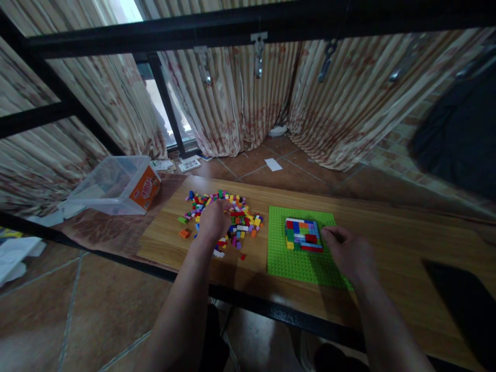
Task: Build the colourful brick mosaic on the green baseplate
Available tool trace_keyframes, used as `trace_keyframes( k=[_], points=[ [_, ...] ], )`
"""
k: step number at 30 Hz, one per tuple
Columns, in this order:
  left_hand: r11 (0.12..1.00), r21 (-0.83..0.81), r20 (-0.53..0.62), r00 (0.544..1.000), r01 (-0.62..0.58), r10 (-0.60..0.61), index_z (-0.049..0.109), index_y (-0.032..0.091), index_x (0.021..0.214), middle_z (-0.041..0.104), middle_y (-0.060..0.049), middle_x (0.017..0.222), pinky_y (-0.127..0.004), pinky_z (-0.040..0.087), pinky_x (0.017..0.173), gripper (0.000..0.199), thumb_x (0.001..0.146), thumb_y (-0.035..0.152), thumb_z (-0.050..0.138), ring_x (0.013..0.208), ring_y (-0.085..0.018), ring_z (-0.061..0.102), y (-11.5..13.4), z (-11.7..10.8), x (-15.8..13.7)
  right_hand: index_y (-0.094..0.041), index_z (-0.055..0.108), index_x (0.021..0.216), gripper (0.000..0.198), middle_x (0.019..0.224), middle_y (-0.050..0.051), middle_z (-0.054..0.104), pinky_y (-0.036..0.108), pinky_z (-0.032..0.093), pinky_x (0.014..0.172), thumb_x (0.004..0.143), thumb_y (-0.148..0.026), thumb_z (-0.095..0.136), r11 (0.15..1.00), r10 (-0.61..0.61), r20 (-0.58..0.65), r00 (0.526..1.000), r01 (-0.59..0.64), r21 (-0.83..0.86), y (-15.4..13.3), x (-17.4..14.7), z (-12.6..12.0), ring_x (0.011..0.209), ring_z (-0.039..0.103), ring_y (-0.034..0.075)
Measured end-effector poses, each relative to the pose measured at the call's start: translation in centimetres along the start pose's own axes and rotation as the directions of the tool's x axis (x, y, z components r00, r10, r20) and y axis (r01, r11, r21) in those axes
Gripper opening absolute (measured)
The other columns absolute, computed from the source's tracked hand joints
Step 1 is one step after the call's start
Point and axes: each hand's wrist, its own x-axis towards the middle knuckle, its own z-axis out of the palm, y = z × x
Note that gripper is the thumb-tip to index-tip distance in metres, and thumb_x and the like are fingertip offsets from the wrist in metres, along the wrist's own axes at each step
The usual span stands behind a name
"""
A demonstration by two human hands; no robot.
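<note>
My left hand (214,221) reaches over a pile of loose toy building bricks (242,228) on the wooden table. Its visible fingers are bent and slightly apart, and I see no brick between them; some fingertips are hidden. On the right, a green baseplate (281,266) carries a flat, multicoloured brick build (303,233) with a red brick (310,238) raised on top. Just right of this build is my right hand (351,253), fingers closed in a pinch above the baseplate. Whatever the pinch holds, if anything, cannot be made out.
A clear plastic box (116,181) with an orange label stands at the left. Beyond the table (391,243) hang striped curtains (240,103). A black bar (232,26) with metal hooks crosses overhead. A dark flat object (461,299) lies at the right.
</note>
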Motion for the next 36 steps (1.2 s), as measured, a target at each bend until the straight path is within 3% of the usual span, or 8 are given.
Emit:
trace_keyframes(
  k=[6, 10, 16, 18, 20, 28, 31, 36],
  points=[
    [0.994, -0.112, -0.012, 1.0, 0.018, -0.019, 0.075, 0.016, 0.099, 0.076, -0.009, 0.098, -0.026, 0.05, 0.087, 0.028, 0.079, 0.013, 0.055, 0.093, -0.02, 0.069, -1.2, -0.6, 0.5, -0.021, 0.074, 0.084, 0.036, 0.078, 0.007, 0.074, 0.033, 0.048, 0.064, 0.08, -0.048, 0.049, 0.999, -0.018, 0.012, 1.0, 0.017, 0.03, -0.1, -0.1, -0.1, 0.07, 0.067, 0.024],
    [0.974, -0.203, -0.136, 0.982, 0.104, -0.133, 0.074, 0.015, 0.098, 0.076, -0.008, 0.091, -0.026, 0.051, 0.079, 0.028, 0.081, 0.018, 0.053, 0.083, -0.019, 0.069, -3.1, -1.7, 1.0, -0.022, 0.073, 0.082, 0.037, 0.077, 0.007, 0.075, 0.035, 0.048, 0.064, 0.079, -0.05, 0.049, 1.0, -0.022, 0.011, 1.0, 0.021, 0.022, 0.1, -0.1, 0.0, 0.07, 0.068, 0.026],
    [0.842, -0.485, -0.352, 0.829, 0.236, -0.435, 0.072, 0.014, 0.106, 0.075, -0.009, 0.095, -0.028, 0.053, 0.076, 0.033, 0.079, 0.021, 0.054, 0.081, -0.019, 0.069, -5.8, -3.1, 1.4, -0.024, 0.073, 0.085, 0.042, 0.079, 0.008, 0.075, 0.039, 0.048, 0.065, 0.076, -0.056, 0.047, 1.0, 0.003, 0.063, 0.998, -0.004, 0.015, 0.7, 0.2, 0.4, 0.072, 0.068, 0.03],
    [0.782, -0.582, -0.383, 0.773, 0.223, -0.505, 0.07, 0.012, 0.108, 0.074, -0.01, 0.101, -0.027, 0.053, 0.076, 0.036, 0.078, 0.02, 0.053, 0.086, -0.019, 0.069, -6.6, -3.1, 1.7, -0.025, 0.073, 0.085, 0.043, 0.08, 0.008, 0.075, 0.04, 0.049, 0.066, 0.076, -0.057, 0.046, 1.0, 0.006, 0.077, 0.997, -0.007, 0.014, 1.0, 0.3, 0.5, 0.074, 0.068, 0.031],
    [0.754, -0.607, -0.368, 0.753, 0.249, -0.545, 0.068, 0.012, 0.113, 0.073, -0.011, 0.107, -0.026, 0.053, 0.077, 0.039, 0.077, 0.019, 0.052, 0.091, -0.019, 0.069, -7.2, -2.9, 2.1, -0.025, 0.073, 0.085, 0.043, 0.08, 0.008, 0.075, 0.04, 0.049, 0.066, 0.077, -0.058, 0.046, 1.0, -0.004, 0.079, 0.997, 0.003, 0.014, 1.3, 0.4, 0.6, 0.074, 0.068, 0.031],
    [0.806, -0.435, -0.312, 0.772, 0.402, -0.553, 0.063, 0.013, 0.123, 0.068, -0.016, 0.119, -0.038, 0.049, 0.093, 0.046, 0.078, 0.023, 0.059, 0.11, -0.028, 0.064, -7.8, -3.0, 2.3, -0.026, 0.074, 0.084, 0.043, 0.074, 0.008, 0.074, 0.04, 0.049, 0.058, 0.077, -0.059, 0.048, 0.999, -0.04, 0.06, 0.997, 0.041, -0.017, 2.0, 0.6, 1.4, 0.064, 0.068, 0.031],
    [0.861, -0.289, -0.299, 0.815, 0.418, -0.496, 0.059, 0.013, 0.129, 0.064, -0.018, 0.128, -0.039, 0.047, 0.098, 0.051, 0.08, 0.023, 0.057, 0.118, -0.029, 0.06, -8.4, -2.8, 3.1, -0.026, 0.074, 0.083, 0.043, 0.072, 0.007, 0.074, 0.04, 0.049, 0.058, 0.077, -0.059, 0.048, 0.999, -0.036, 0.07, 0.997, 0.037, -0.013, 2.0, 0.6, 1.5, 0.063, 0.068, 0.031],
    [0.946, -0.146, -0.257, 0.913, 0.288, -0.318, 0.055, 0.01, 0.134, 0.057, -0.017, 0.137, -0.035, 0.036, 0.11, 0.057, 0.078, 0.008, 0.048, 0.129, -0.025, 0.051, -9.1, -1.9, 4.9, -0.027, 0.074, 0.083, 0.043, 0.073, 0.007, 0.075, 0.04, 0.05, 0.057, 0.077, -0.06, 0.047, 0.998, -0.057, 0.064, 0.996, 0.059, -0.023, 2.2, 0.8, 1.5, 0.062, 0.068, 0.03]
  ],
)
